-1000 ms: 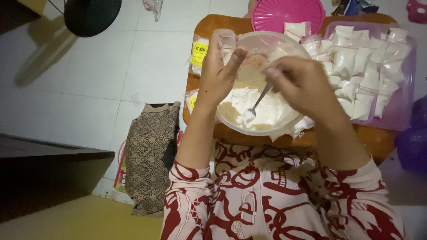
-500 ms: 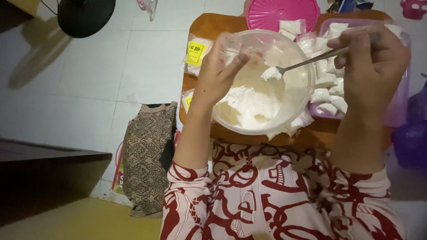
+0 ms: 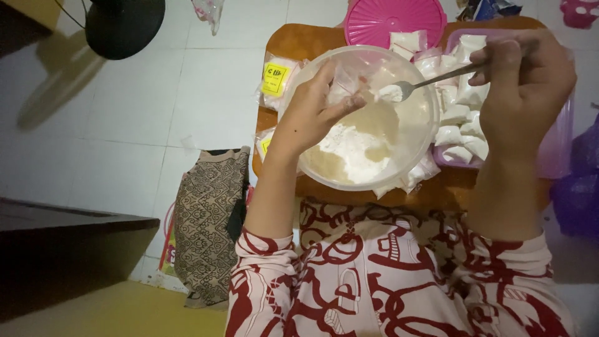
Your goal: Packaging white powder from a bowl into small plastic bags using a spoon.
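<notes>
1. Hands over a low wooden desk (image 3: pixel 284 43): the left hand (image 3: pixel 312 115) reaches forward above the bowl, its grip pinched on a small clear plastic bag (image 3: pixel 342 84) held at the mouth.
2. The right hand (image 3: pixel 524 87) is raised beside the bowl, its grip clenched on the handle of one metal spoon (image 3: pixel 430 81); the spoon's bowl carries white powder just beside the bag's opening.
3. One translucent round bowl (image 3: pixel 418 150) sits on the desk, partly filled with white powder (image 3: pixel 355 153).
4. One purple tray (image 3: pixel 558 150) to the right holds many filled white packets (image 3: pixel 458 115); their number cannot be counted.
5. One pink round lid (image 3: pixel 393 19) lies behind the bowl.
</notes>
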